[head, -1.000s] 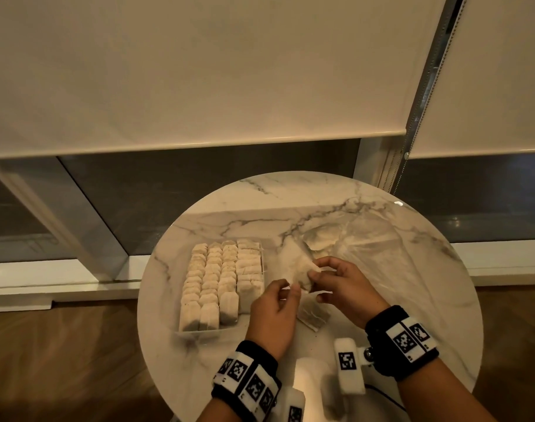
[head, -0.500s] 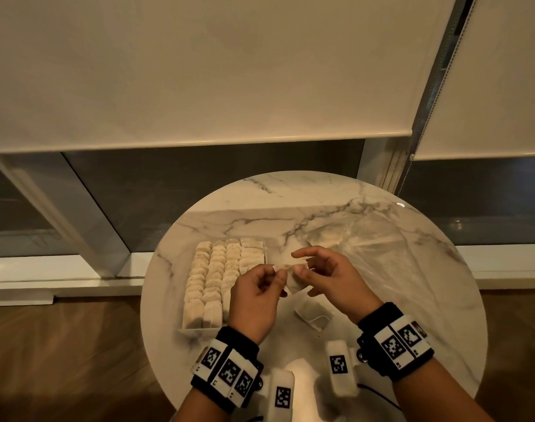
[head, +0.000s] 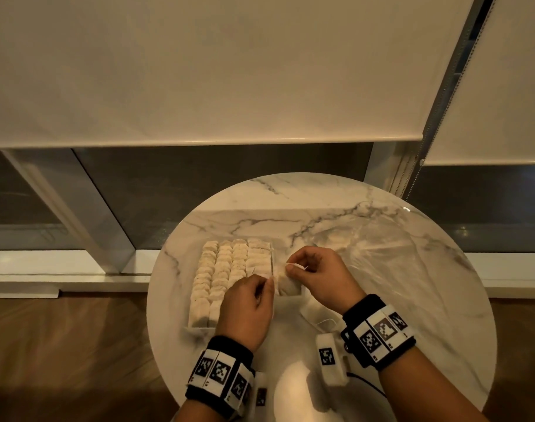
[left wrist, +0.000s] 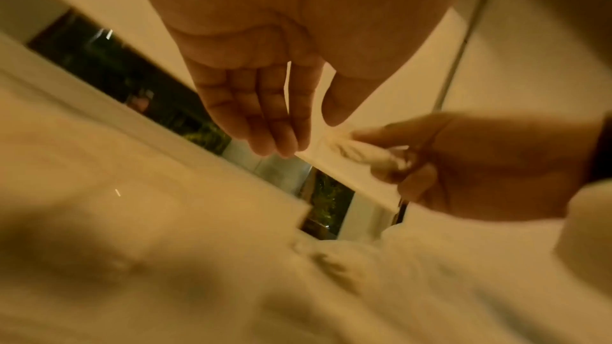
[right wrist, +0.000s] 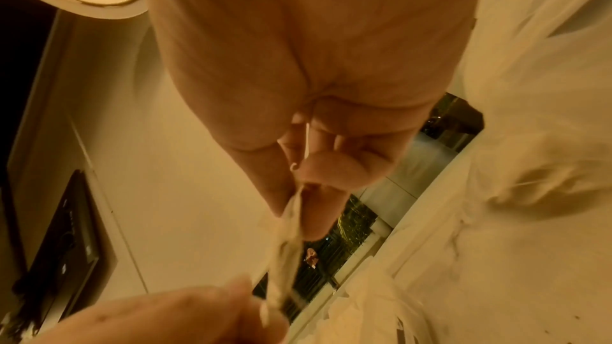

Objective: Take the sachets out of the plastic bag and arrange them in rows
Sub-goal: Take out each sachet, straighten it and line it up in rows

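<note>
Both hands hold one pale sachet (head: 287,284) just above the marble table (head: 321,196), beside the right edge of the sachet rows (head: 226,269). My right hand (head: 290,268) pinches its top edge between thumb and fingers, and the sachet (right wrist: 284,258) hangs down from that pinch. My left hand (head: 270,280) holds its left edge with nearly straight fingers (left wrist: 274,137); the sachet (left wrist: 357,151) runs across to the right hand (left wrist: 463,161). The clear plastic bag (head: 378,254) lies crumpled to the right, with pale contents showing dimly inside.
The rows fill a shallow clear tray (head: 199,328) on the table's left half. A second loose sachet (head: 319,318) lies on the marble under my right wrist. The table stands against a low window with roller blinds; a wooden floor (head: 77,345) surrounds it.
Both hands have carried the sachet left and a little away from me, from mid-table to the right edge of the tray rows. The loose sachet on the table has stayed put.
</note>
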### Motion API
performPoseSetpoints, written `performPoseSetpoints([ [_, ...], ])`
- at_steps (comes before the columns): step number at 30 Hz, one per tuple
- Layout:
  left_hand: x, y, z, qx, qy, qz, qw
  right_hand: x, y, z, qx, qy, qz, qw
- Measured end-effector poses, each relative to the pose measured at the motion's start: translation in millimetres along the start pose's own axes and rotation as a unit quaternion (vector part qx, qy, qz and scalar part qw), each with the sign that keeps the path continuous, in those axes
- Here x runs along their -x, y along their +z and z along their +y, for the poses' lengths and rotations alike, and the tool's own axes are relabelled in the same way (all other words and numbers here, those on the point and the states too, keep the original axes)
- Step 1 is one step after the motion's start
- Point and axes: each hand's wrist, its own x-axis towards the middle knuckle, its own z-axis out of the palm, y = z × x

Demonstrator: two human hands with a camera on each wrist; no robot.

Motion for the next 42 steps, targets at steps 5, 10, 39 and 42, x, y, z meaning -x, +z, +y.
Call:
performPoseSetpoints([
  [5, 3, -12, -23, -0.295, -0.056, -0.086, 0.950, -15, 25, -4, 0.053, -0.003, 0.005, 0.999],
  [10, 10, -6, -34, -0.337, -0.081, -0.141, 0.928, -30, 48, -4, 0.210, -0.007, -0.090, 0.974],
  [39, 13, -9, -31, -0.293, -0.032, -0.200, 0.934, -55, 80, -3, 0.438, 0.014, -0.252, 0.863],
  [42, 13, -9, -30, -0.293, -0.032, -0.197, 0.935, -55, 79, -3, 0.473, -0.013, -0.232, 0.850],
])
